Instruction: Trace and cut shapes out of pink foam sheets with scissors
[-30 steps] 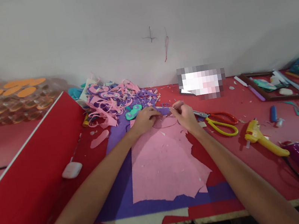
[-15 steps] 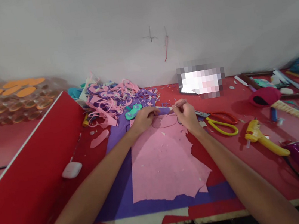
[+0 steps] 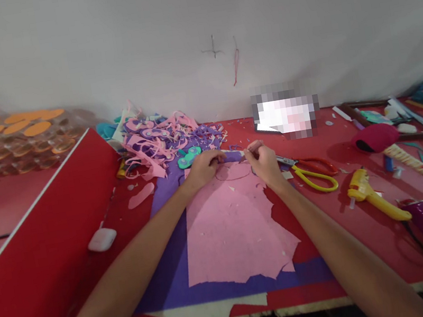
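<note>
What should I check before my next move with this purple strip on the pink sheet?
1. Grip: the left hand and right hand both pinch the purple strip: ok.
2. The pink sheet lies flat beneath them: ok.
3. The scissors lie beside the right hand, not gripped: ok.
4. The yellow glue gun lies apart from both hands: ok. Whether it is hot: cannot tell.
5. Another person's sleeve at far right is apart from the scissors: ok.
</note>
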### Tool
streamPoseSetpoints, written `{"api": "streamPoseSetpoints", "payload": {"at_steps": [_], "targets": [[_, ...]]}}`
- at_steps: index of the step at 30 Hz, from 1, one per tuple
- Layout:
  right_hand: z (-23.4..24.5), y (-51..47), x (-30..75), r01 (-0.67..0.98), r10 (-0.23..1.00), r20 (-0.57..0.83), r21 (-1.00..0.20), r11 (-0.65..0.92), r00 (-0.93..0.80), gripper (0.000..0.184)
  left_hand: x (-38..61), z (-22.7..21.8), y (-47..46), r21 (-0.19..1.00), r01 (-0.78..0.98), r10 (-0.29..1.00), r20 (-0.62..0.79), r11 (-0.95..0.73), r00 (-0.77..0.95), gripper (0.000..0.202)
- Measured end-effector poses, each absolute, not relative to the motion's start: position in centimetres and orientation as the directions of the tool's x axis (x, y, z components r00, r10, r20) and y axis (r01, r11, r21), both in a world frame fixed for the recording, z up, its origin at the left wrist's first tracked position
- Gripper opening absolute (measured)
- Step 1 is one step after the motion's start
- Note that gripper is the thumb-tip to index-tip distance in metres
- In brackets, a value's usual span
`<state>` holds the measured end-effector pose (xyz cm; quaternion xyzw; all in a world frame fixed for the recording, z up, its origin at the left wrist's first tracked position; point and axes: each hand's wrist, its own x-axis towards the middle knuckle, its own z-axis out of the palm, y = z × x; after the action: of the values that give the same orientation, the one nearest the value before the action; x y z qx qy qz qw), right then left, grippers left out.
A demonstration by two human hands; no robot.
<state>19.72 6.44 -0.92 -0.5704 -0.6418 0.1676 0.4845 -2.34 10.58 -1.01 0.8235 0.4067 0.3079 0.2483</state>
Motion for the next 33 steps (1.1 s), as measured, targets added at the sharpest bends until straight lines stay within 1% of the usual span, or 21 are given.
{"api": "streamPoseSetpoints", "payload": {"at_steps": [6,12,20,27,30,33], "targets": [[-1.02,6.52,19.7,0.563,0.904,0.417,-0.771,0.298,0.093,0.026,-2.37,-1.21,10.67,0.659,0.515,0.822,0.311,-0.548,0.478,0.043],[-0.81,6.4,19.61,0.558,0.904,0.422,-0.767,0.318,0.065,0.025,-2.37,-1.2,10.63,0.662,0.515,0.824,0.307,-0.544,0.476,0.043],[-0.73,6.18,19.45,0.505,0.921,0.39,-0.799,0.327,0.021,0.028,-2.3,-1.35,10.76,0.657,0.514,0.821,0.319,-0.552,0.473,0.044],[-0.71,6.22,19.54,0.503,0.92,0.39,-0.804,0.317,0.045,0.028,-2.35,-1.45,10.8,0.65,0.518,0.82,0.326,-0.556,0.471,0.043],[-0.72,6.17,19.46,0.496,0.918,0.396,-0.803,0.331,0.028,0.03,-2.38,-1.52,10.81,0.653,0.511,0.817,0.328,-0.558,0.474,0.043],[-0.75,6.12,19.39,0.481,0.928,0.373,-0.814,0.327,0.001,0.031,-2.37,-1.65,10.88,0.655,0.508,0.816,0.329,-0.56,0.475,0.043]]}}
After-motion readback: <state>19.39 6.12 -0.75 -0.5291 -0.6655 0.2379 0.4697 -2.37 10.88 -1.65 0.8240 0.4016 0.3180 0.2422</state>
